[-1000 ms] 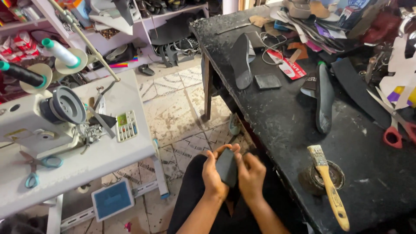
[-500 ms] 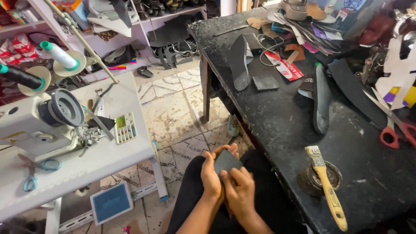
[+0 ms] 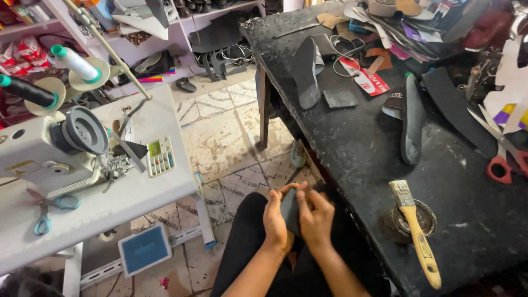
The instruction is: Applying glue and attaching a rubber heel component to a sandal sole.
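Both hands, left hand [image 3: 276, 218] and right hand [image 3: 315, 216], are clenched on a small dark flat leather piece [image 3: 290, 210], best pressed evenly beside the black worktop's [image 3: 352, 159] near edge.

A worn tile floor [image 3: 220, 143] runs down the middle. A black worktable [image 3: 357, 148] stands at three o'clock, a white sewing table [image 3: 137, 192] at nine, shelves [image 3: 181, 27] at twelve.

Single head view looks steeply down, close over lap and worktable [image 3: 352, 165]
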